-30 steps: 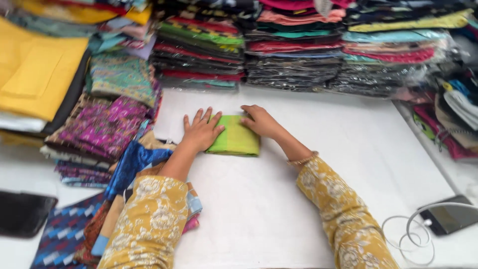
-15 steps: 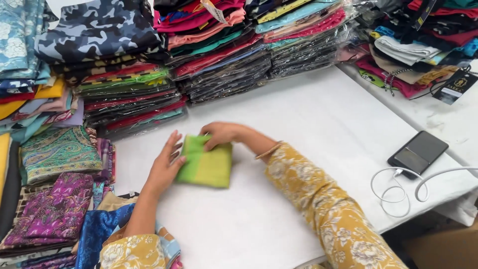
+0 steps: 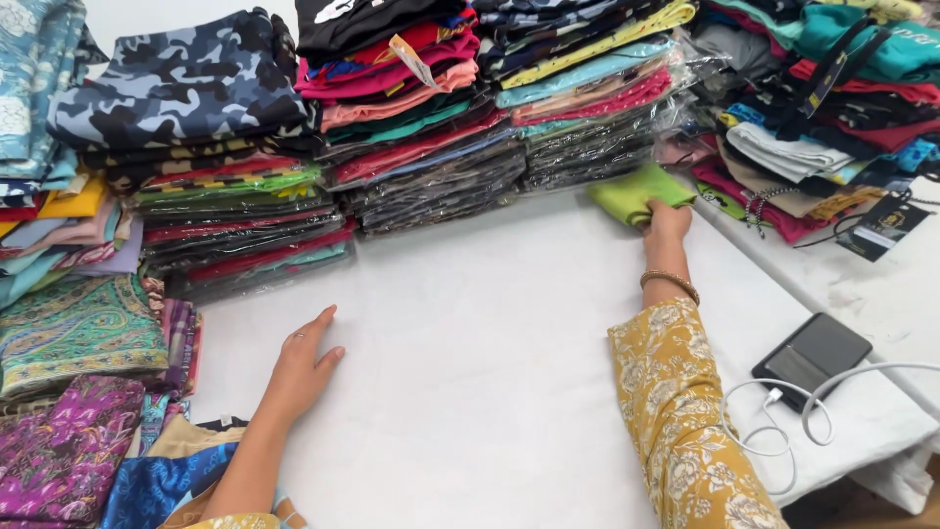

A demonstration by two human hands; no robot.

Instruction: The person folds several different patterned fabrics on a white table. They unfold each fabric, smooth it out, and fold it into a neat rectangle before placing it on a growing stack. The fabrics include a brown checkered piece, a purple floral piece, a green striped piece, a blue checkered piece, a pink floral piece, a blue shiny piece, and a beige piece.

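Observation:
A folded lime-green cloth [image 3: 634, 192] lies at the far right of the white table [image 3: 490, 323], against the foot of the fabric stacks. My right hand [image 3: 668, 221], a bangle on its wrist and a yellow floral sleeve behind it, grips the cloth's near edge with the arm stretched out. My left hand [image 3: 304, 360] rests flat on the table at the lower left, fingers together, holding nothing. It lies near the patterned fabrics at the left edge.
Tall stacks of folded, partly plastic-wrapped garments [image 3: 421, 127] line the table's far side. Patterned fabrics [image 3: 69, 392] pile at the left. More clothes [image 3: 822, 108] heap at the right. A dark power bank [image 3: 811, 355] with a white cable [image 3: 783, 431] lies at the lower right.
The green cloth has gone from between both hands at the table's middle to the far right, carried by my right hand. My left hand let go and now rests flat on the table.

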